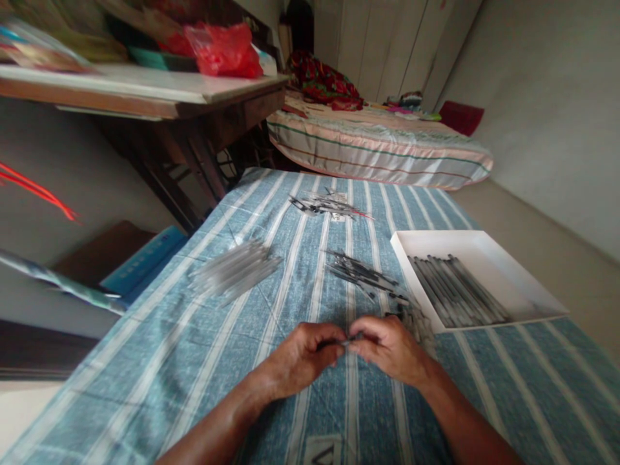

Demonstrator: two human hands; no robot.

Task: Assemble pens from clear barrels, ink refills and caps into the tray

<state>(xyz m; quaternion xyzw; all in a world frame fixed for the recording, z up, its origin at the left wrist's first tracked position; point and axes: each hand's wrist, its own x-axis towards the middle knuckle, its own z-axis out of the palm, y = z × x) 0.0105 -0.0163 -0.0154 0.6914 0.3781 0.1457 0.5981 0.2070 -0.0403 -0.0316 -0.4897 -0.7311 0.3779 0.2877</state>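
Observation:
My left hand [310, 355] and my right hand [385, 345] meet over the near middle of the striped cloth. Fingertips of both pinch a small, slim dark piece [352, 338], perhaps a pen part; most of it is hidden by the fingers. Just beyond lies a loose pile of thin dark pen parts [361, 271]. Beside my right hand is a bunch of clear and dark small pieces [411, 320], too blurred to name. To the left rests a heap of translucent, tube-like pen barrels [237, 268].
A white open box [523, 281] on the right holds a row of dark, pen-like sticks [455, 290]. More thin sticks, one red, form a pile [332, 205] at the far end. A wooden table [145, 87] stands left; a bed [382, 145] is behind.

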